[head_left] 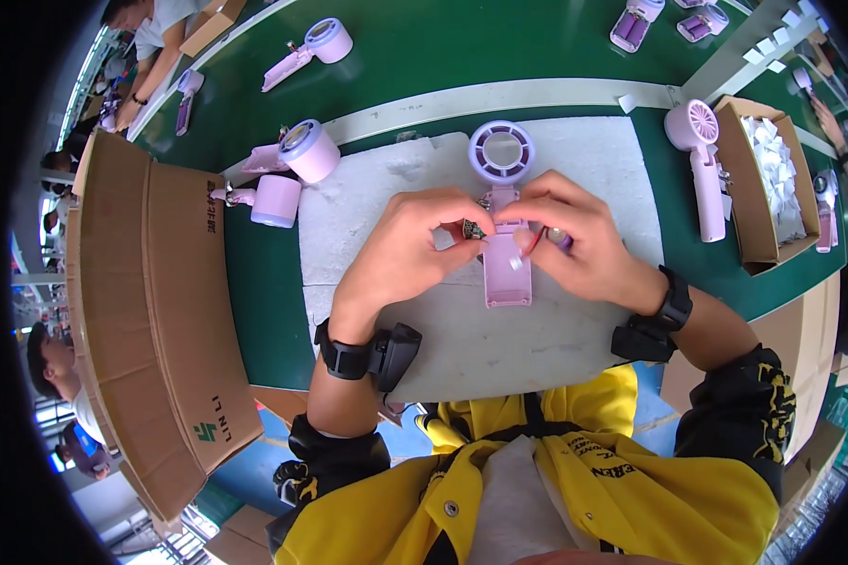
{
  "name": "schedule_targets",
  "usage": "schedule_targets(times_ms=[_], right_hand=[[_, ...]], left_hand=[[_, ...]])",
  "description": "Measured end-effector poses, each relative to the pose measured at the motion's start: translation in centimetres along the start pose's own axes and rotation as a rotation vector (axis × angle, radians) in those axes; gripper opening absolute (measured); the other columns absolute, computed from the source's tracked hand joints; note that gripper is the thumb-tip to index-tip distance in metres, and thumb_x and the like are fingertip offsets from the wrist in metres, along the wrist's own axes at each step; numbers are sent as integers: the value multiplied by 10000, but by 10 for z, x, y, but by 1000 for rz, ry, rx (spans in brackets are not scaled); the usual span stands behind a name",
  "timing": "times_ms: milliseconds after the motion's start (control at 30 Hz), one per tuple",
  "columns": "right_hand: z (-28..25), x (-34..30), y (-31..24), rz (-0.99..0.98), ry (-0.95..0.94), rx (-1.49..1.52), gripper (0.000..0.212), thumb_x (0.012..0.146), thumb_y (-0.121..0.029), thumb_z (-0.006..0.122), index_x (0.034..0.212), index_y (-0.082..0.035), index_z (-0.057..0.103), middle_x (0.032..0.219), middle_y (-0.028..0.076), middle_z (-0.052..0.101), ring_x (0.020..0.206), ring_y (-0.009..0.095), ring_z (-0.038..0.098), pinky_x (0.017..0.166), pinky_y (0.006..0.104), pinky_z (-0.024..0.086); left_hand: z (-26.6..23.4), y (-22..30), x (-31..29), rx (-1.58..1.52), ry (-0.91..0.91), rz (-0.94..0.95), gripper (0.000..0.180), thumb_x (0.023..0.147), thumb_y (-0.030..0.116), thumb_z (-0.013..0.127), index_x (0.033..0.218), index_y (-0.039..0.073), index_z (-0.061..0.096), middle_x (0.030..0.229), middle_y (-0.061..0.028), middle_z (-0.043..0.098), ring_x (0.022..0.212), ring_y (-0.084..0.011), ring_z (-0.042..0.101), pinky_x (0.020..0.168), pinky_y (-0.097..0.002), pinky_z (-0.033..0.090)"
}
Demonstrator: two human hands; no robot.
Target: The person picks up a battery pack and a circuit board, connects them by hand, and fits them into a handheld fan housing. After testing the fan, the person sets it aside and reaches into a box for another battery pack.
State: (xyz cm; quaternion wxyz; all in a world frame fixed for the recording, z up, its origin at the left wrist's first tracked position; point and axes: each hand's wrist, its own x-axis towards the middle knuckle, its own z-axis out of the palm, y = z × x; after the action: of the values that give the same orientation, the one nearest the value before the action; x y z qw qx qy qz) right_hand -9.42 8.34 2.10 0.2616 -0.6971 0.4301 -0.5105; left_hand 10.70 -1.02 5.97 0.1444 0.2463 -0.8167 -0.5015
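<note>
Two hands are meeting over an open lilac handheld fan shell [506, 247], which is lying on a grey foam pad [584, 160] with its round grille end pointing away from the person. The left hand [407, 252] is curling in from the left of the shell, thumb and forefinger pinching a small dark circuit board [472, 230] at the shell's left edge; the other fingers are folding under the palm, so how much of the board they are covering cannot be told. The right hand [575, 240] is closing loosely on the shell's right side, fingertips pressing at the handle cavity, with a thin red wire [534, 241] showing between the fingers and a small purple cylinder [560, 237] lying half hidden under them; whether it is gripped or merely resting there is unclear. The middle of the shell's handle is being hidden by both sets of fingers.

Left of the shell, off the pad on the green belt, two lilac fan heads [308, 151] are sitting beside a large open cardboard carton [151, 311], whose far end is bending into the dark rim. Right of the shell, a finished pink fan [702, 165] is lying next to a small cardboard box [768, 179] of white slips. Beyond the shell, another person's arm [155, 71] is reaching over the belt, mostly cut off.
</note>
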Motion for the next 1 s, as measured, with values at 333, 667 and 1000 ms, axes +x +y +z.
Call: schedule_targets(times_ms=[333,667,1000], right_hand=[[4,-4,6,-21,57,-309,275,727,45,667,991,-16,716,822,87,617,629,207,618,535,303,500],[5,-3,2,-49,17,-317,211,737,3,710,944,-31,719,793,71,587,592,187,584,505,296,472],[8,-6,5,44,3,-134,92,786,-42,757,875,-35,735,803,57,565,563,128,516,493,265,405]], left_hand=[[6,-12,-2,-159,14,-18,172,797,-55,707,954,-7,657,910,-65,660,831,-151,636,745,-295,551],[7,-17,-3,-265,15,-69,119,868,51,721,966,-8,688,827,-59,658,752,-115,625,688,-263,529],[1,-14,-4,-381,-39,-109,141,862,-30,688,1003,-17,684,918,-48,673,831,-111,642,743,-251,531]])
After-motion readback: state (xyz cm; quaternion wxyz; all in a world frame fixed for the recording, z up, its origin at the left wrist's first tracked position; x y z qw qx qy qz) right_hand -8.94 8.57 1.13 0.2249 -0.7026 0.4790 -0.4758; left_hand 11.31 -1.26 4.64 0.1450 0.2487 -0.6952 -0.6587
